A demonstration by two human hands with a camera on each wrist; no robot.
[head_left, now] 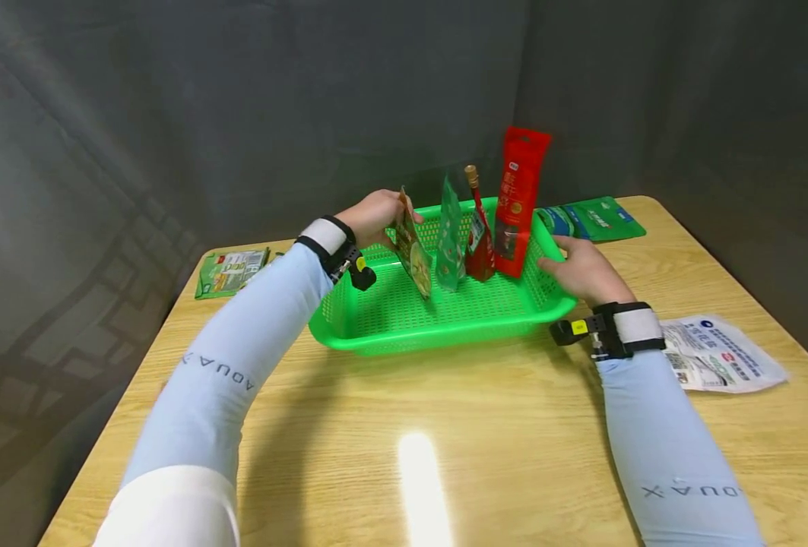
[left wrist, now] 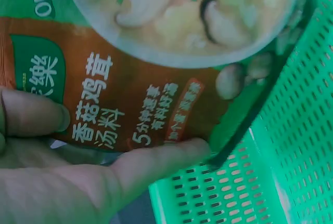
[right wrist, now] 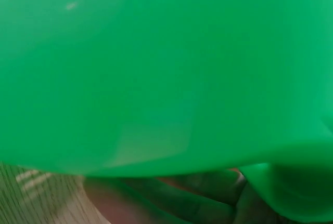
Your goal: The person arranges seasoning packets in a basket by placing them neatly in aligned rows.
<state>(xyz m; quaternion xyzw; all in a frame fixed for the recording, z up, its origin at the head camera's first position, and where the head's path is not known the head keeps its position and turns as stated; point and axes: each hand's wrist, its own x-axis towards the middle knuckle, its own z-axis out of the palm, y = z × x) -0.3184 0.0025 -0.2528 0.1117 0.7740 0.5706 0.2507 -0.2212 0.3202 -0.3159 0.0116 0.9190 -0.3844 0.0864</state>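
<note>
A green plastic basket with slotted walls stands toward the back of the table. My left hand pinches a brown and green soup mix packet, thumb across its printed face in the left wrist view. The packet is upright, its lower end inside the basket; whether it touches the floor I cannot tell. Over the basket's right rim curls my right hand; its fingers show under the rim in the right wrist view. Inside the basket stand a green pouch, a red bottle with a gold cap, and a tall red packet.
Green packets lie at the table's left edge, partly behind my left arm. More green packets lie behind the basket's right end. A white packet lies right of my right wrist. Dark cloth hangs behind the table.
</note>
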